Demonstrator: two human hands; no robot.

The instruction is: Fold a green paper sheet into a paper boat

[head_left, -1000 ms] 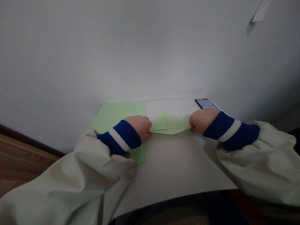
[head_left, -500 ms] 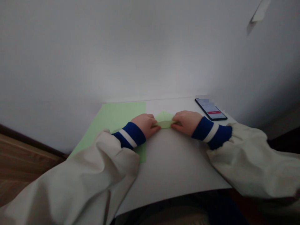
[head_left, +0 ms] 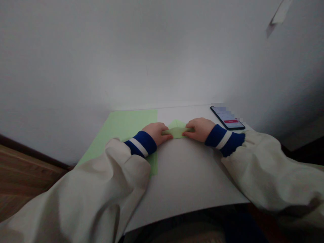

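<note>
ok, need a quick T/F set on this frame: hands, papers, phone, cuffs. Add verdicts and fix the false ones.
1. The left hand and the right hand both hold the folded green paper. True.
2. The flat green paper lies to the right of the folded one. False: it lies to the left, partly hidden by the left arm.
3. A phone lies on the white table, on the right hand's side. True.
4. The phone's screen is dark. False: it is lit and shows a red bar.
5. Both blue cuffs carry a white stripe. True.
</note>
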